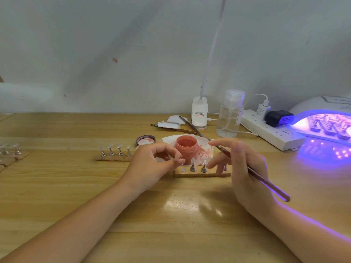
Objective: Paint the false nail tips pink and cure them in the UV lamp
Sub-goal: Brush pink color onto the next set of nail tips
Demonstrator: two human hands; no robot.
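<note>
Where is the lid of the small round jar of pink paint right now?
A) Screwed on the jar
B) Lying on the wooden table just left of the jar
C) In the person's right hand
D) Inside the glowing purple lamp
B: the round dark-rimmed lid lies flat on the wooden table just left of the open jar of pink paint, while the right hand holds only a thin brush.

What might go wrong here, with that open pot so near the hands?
The open pink jar stands just behind the strip of nail stands, between both hands; a knock from the left hand might tip it. The brush held in the right hand could smear the unpainted tips.
</note>
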